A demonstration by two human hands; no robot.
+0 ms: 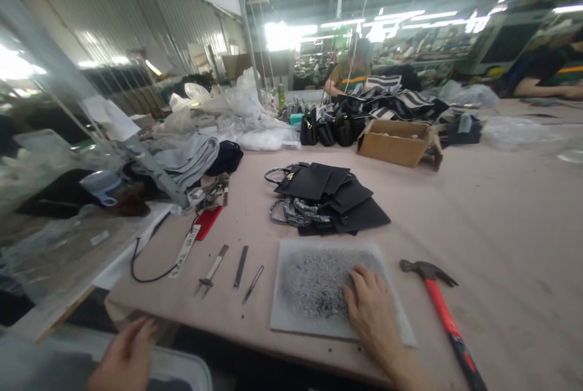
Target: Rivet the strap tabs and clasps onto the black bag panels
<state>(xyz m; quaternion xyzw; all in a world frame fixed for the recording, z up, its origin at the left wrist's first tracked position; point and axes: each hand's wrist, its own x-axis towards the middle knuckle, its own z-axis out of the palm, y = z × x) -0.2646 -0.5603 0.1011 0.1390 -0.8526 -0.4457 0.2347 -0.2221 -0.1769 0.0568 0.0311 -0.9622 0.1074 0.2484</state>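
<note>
My right hand (373,312) rests on the right part of a grey board (285,285) with a worn, pitted middle; its fingers are bent, and whether something small lies under them is hidden. At the lower left, my left hand (125,354) hangs over the edge of a pale plastic bin (182,367), blurred, with its fingertips near each other. Left of the board lie a thin metal punch (253,285), a flat dark bar (241,266) and a metal divider-like tool (213,271). A hammer (441,306) with a red and black handle lies to the right.
Black pieces with wrapped handles (332,197) are stacked behind the board. Farther back stand a cardboard box (392,143) and black bags (334,127). A red piece (210,222), a labelled cord and plastic wrap lie left. People sit across the table.
</note>
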